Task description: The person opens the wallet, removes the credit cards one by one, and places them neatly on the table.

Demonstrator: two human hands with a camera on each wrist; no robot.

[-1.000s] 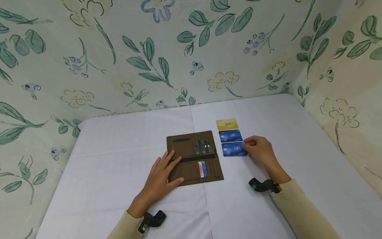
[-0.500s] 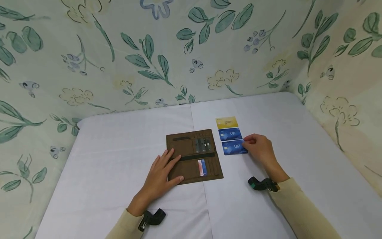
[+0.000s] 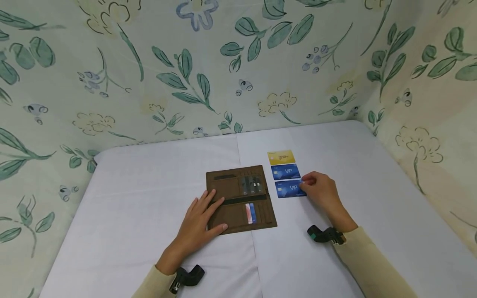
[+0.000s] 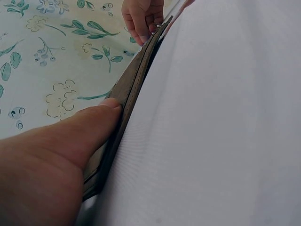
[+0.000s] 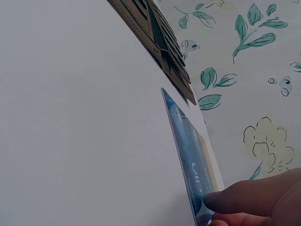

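A brown bifold wallet (image 3: 232,218) lies spread flat on the white cloth, with small cards in its lower slots. My left hand (image 3: 197,221) rests on its left side, fingers straight and spread; in the left wrist view the thumb (image 4: 96,125) presses along the wallet's edge (image 4: 130,87). To the right, three cards form a column: a yellow card (image 3: 281,157) at the back, a blue VIP card (image 3: 285,171) in the middle and another blue VIP card (image 3: 285,190) nearest. My right hand (image 3: 324,194) pinches the right end of that nearest card, thumb on its face.
A white cloth (image 3: 134,215) covers the table under everything. Floral fabric (image 3: 208,66) hangs behind the far edge and along the right side. Each wrist wears a black camera mount, the left one (image 3: 188,276) and the right one (image 3: 324,234).
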